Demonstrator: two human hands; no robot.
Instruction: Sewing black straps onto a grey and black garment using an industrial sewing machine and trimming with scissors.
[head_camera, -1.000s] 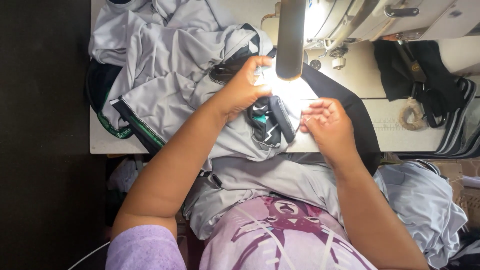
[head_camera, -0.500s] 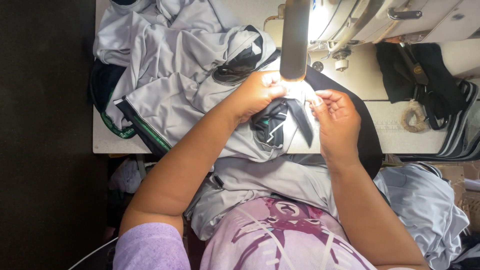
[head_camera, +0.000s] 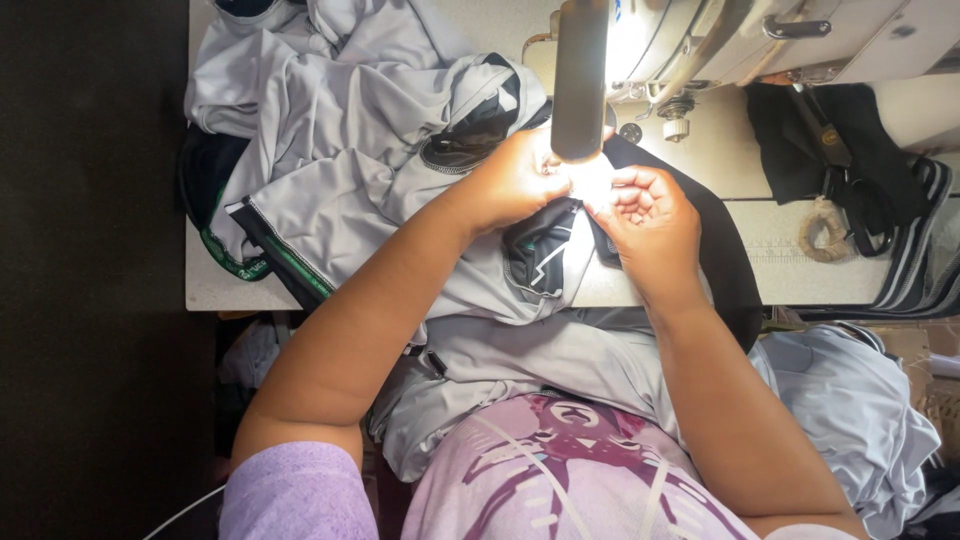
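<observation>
White sewing table (head_camera: 215, 290) spans the frame, edge toward the person. Industrial sewing machine (head_camera: 720, 40) sits at top right, with a dark cylindrical lamp or machine part (head_camera: 580, 80) hanging over the needle area; strong glare below it. Big pile of light grey garment fabric (head_camera: 330, 130) with black and green trim covers the table's left half and drapes off the front edge into the person's lap. More grey fabric (head_camera: 850, 400) bunched low right, off the table. Black strip of fabric (head_camera: 725, 250) curves from the needle area down the right side. Dark cloth and black-handled scissors (head_camera: 850, 190) lie right of the machine, next to a small coil of tan cord (head_camera: 825, 230).

Left hand (head_camera: 515, 180) rests palm down on the grey fabric just left of the glare, fingers curled, pressing and pinching the cloth. Right hand (head_camera: 645, 215) is just beside it, palm up-ish, fingers curled in, tips gripping the fabric edge at the bright spot; exact pinch washed out by light. Hands nearly touching.
</observation>
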